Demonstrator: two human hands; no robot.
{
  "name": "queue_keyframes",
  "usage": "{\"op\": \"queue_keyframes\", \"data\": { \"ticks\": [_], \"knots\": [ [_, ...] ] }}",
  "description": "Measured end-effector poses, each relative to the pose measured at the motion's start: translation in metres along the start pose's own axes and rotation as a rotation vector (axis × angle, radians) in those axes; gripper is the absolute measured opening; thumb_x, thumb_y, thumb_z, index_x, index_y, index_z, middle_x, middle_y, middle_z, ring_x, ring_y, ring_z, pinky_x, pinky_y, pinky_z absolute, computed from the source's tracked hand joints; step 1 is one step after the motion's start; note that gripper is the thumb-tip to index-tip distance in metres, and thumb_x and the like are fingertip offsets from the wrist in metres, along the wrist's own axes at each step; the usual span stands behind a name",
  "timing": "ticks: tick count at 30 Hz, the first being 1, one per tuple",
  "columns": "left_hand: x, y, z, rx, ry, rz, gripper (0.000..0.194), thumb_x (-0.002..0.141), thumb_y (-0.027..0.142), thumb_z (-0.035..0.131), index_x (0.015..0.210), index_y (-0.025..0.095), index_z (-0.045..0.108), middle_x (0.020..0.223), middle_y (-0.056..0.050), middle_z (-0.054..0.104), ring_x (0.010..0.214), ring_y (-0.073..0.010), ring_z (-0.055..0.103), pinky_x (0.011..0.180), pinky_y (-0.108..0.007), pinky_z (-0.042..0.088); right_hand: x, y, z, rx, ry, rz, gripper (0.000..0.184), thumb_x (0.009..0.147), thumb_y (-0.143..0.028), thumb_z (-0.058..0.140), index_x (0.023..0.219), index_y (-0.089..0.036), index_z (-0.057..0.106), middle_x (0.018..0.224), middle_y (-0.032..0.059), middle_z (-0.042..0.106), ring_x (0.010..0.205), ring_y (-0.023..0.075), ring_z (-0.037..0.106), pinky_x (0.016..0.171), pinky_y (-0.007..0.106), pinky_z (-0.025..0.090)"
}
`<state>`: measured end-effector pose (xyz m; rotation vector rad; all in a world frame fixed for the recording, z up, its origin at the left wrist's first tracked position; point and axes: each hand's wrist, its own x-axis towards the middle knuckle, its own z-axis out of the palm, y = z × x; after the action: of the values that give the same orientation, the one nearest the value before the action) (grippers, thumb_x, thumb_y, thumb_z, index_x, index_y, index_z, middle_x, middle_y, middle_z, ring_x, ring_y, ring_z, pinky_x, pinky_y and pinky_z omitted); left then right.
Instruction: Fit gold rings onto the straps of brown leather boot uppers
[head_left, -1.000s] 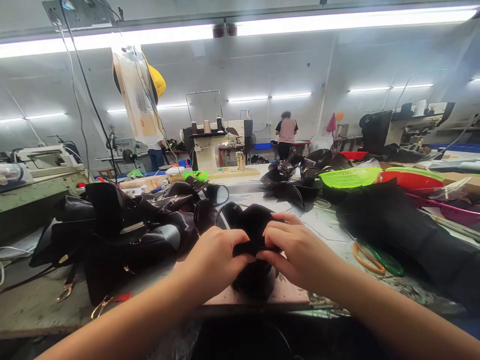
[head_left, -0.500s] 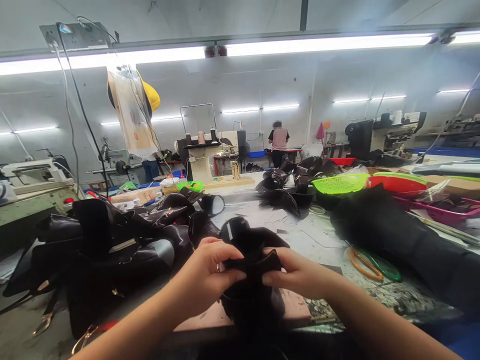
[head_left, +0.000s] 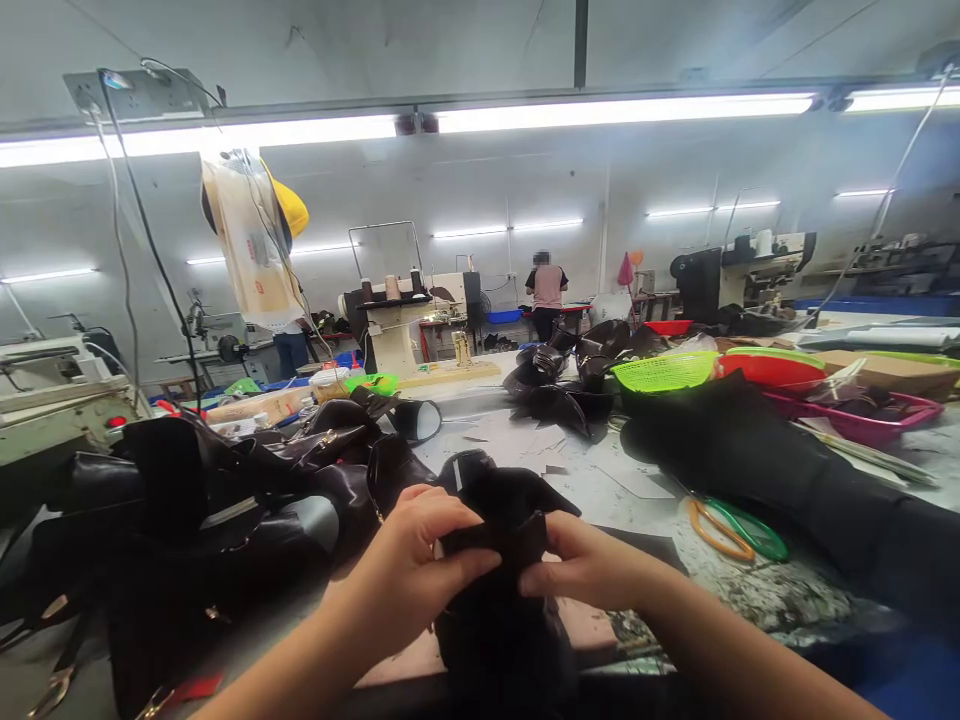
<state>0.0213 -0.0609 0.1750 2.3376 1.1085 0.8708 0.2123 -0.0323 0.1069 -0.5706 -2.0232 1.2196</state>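
In the head view, a dark leather boot upper (head_left: 495,630) stands in front of me at the table's near side, its top edge between my hands. My left hand (head_left: 431,550) pinches the left part of that edge between thumb and fingers. On the other side, my right hand (head_left: 581,565) grips a folded flap of it, thumb low and fingers behind. Much of the upper is in deep shadow, so its seams cannot be made out. Beneath it lies a pale pinkish board (head_left: 589,630). Close by on the left is a heap of similar dark uppers (head_left: 247,500) with metal buckles.
Scissors with orange and green handles (head_left: 739,530) lie to the right, beside a large black cloth (head_left: 750,450). Further back are a green basket (head_left: 664,372), a magenta basket (head_left: 877,425) and more dark uppers (head_left: 562,385). A sewing machine (head_left: 412,325) stands beyond the table.
My view has turned slightly right, so the surroundings have slid left. Both hands keep hold of the boot upper; the flap at my right hand sits more upright.
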Motion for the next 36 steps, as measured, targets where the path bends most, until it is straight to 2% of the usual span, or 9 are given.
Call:
{"op": "queue_keyframes", "data": {
  "ticks": [5,9,14,17,20,25,29,32,36],
  "knots": [
    [0.001,-0.003,-0.001,0.033,0.019,-0.003,0.014,0.073,0.021,0.057,0.060,0.019,0.062,0.055,0.003,0.057,0.062,-0.0127,0.046,0.073,-0.029,0.034,0.000,0.002,0.001,-0.342,0.283,0.092,0.025,0.069,-0.039,0.067,0.071,-0.015,0.060,0.078,0.0041,0.061,0.074,0.0196,0.055,0.069,0.032,0.045],
    [0.005,0.001,0.001,0.095,-0.003,0.015,0.013,0.075,0.019,0.057,0.062,0.019,0.061,0.058,0.003,0.058,0.065,-0.0135,0.047,0.074,-0.030,0.034,-0.003,-0.018,-0.002,-0.318,0.432,-0.060,0.070,0.043,-0.042,0.083,0.103,-0.018,0.055,0.109,0.0091,0.054,0.096,0.0238,0.050,0.083,0.036,0.041],
    [0.007,0.004,0.010,0.119,-0.008,0.088,0.016,0.076,0.018,0.057,0.061,0.019,0.059,0.056,0.004,0.055,0.062,-0.0127,0.045,0.073,-0.030,0.035,-0.001,-0.040,-0.006,0.064,0.326,0.036,0.027,0.061,-0.036,0.072,0.069,-0.016,0.055,0.064,-0.0026,0.052,0.062,0.0122,0.047,0.060,0.025,0.038],
    [0.005,0.003,0.013,0.129,-0.007,0.099,0.015,0.077,0.018,0.056,0.063,0.019,0.059,0.057,0.004,0.055,0.060,-0.0117,0.046,0.076,-0.031,0.034,-0.003,-0.042,-0.002,0.163,0.349,0.062,0.029,0.058,-0.034,0.074,0.060,-0.016,0.051,0.057,-0.0043,0.049,0.056,0.0094,0.042,0.054,0.023,0.034],
    [0.005,0.002,0.011,0.183,-0.058,0.099,0.014,0.079,0.019,0.055,0.067,0.021,0.062,0.058,0.005,0.057,0.058,-0.0109,0.047,0.084,-0.033,0.033,-0.010,-0.044,-0.004,0.020,0.359,0.062,0.025,0.061,-0.031,0.073,0.061,-0.016,0.052,0.058,-0.0043,0.050,0.057,0.0096,0.043,0.055,0.023,0.035],
    [0.014,0.008,0.006,0.301,-0.193,0.179,0.014,0.076,0.014,0.055,0.083,0.024,0.063,0.065,0.004,0.062,0.068,-0.0138,0.052,0.078,-0.029,0.039,-0.027,-0.061,-0.030,-0.532,0.229,0.086,0.015,0.067,-0.021,0.070,0.066,-0.017,0.055,0.058,-0.0049,0.051,0.055,0.0095,0.044,0.052,0.021,0.034],
    [0.026,0.019,0.021,0.312,-0.268,0.288,0.025,0.074,0.008,0.052,0.094,0.023,0.054,0.089,0.001,0.062,0.081,-0.0152,0.054,0.071,-0.025,0.043,-0.032,-0.081,-0.050,-0.962,-0.151,0.129,0.013,0.067,-0.022,0.071,0.076,-0.018,0.062,0.068,-0.0003,0.058,0.065,0.0149,0.052,0.062,0.026,0.039],
    [0.038,0.031,0.036,0.399,-0.255,0.252,0.024,0.073,0.012,0.057,0.094,0.020,0.049,0.103,-0.004,0.055,0.072,-0.0141,0.056,0.063,-0.027,0.045,-0.034,-0.087,-0.055,-1.031,-0.303,0.196,0.011,0.072,-0.026,0.068,0.073,-0.016,0.064,0.068,0.0023,0.060,0.065,0.0167,0.055,0.061,0.026,0.040],
    [0.054,0.046,0.042,0.687,-0.397,0.227,0.022,0.068,0.027,0.070,0.082,0.017,0.056,0.089,-0.005,0.062,0.071,-0.0213,0.060,0.063,-0.033,0.045,-0.042,-0.084,-0.060,-0.971,-0.244,0.200,0.003,0.070,-0.017,0.069,0.070,-0.017,0.066,0.065,0.0001,0.060,0.063,0.0137,0.054,0.056,0.022,0.039]
  ]
}}
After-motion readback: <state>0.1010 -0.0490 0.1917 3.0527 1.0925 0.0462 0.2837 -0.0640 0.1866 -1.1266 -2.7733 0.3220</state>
